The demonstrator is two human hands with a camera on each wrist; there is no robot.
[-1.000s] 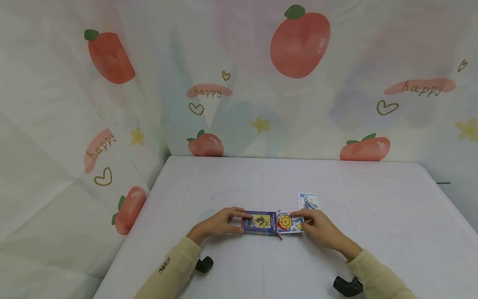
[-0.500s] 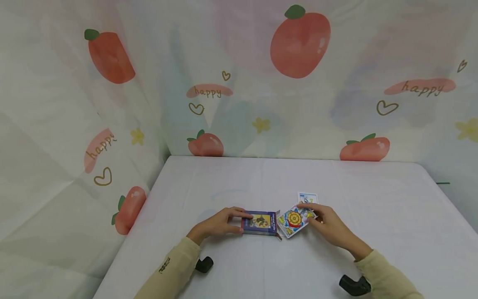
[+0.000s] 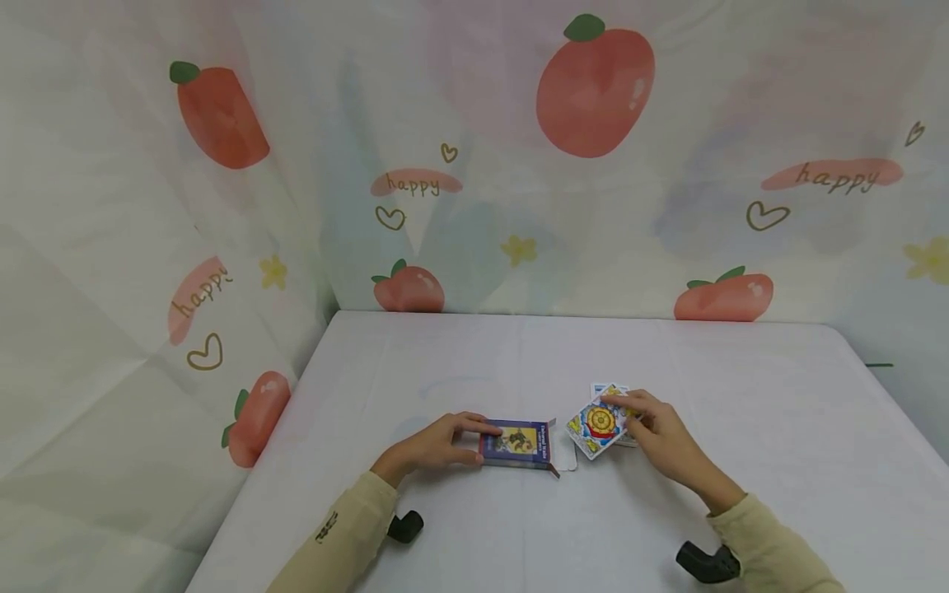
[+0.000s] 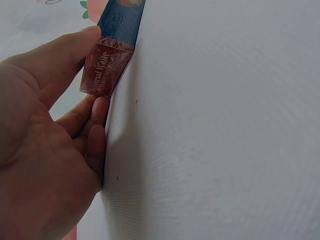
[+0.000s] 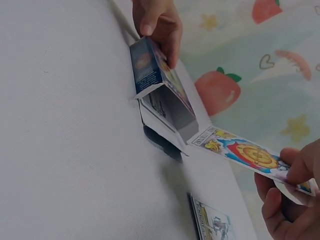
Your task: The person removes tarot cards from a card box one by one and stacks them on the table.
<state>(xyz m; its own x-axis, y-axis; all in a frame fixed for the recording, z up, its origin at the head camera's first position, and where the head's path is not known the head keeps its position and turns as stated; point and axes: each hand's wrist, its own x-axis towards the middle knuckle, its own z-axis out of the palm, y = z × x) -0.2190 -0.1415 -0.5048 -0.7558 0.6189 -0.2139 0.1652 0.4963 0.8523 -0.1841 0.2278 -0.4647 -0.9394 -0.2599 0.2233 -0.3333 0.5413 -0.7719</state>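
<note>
A blue tarot card box (image 3: pixel 515 442) lies flat on the table, its right end open and the white flap (image 3: pixel 567 455) sticking out. My left hand (image 3: pixel 437 442) grips the box's closed left end between thumb and fingers, which the left wrist view shows along the red end panel (image 4: pixel 105 70). A tarot card with a golden wheel (image 3: pixel 599 422) is pinched by the thumb and fingers of my right hand (image 3: pixel 670 445), tilted above the table. Under it a small pile of cards (image 5: pixel 215 222) is partly hidden in the head view. The right wrist view looks into the box's opening (image 5: pixel 175 110).
A white cloth covers the table (image 3: pixel 415 354). Behind it and at the left hang printed curtains (image 3: pixel 482 231) with fruit and hearts. A black curved piece (image 3: pixel 406 525) shows beside the left sleeve, and another black piece (image 3: pixel 708 564) beside the right sleeve.
My right hand has drawn the wheel card away from the box's open end, turned it and carried it right and back over the card pile. The left hand and box stay in place.
</note>
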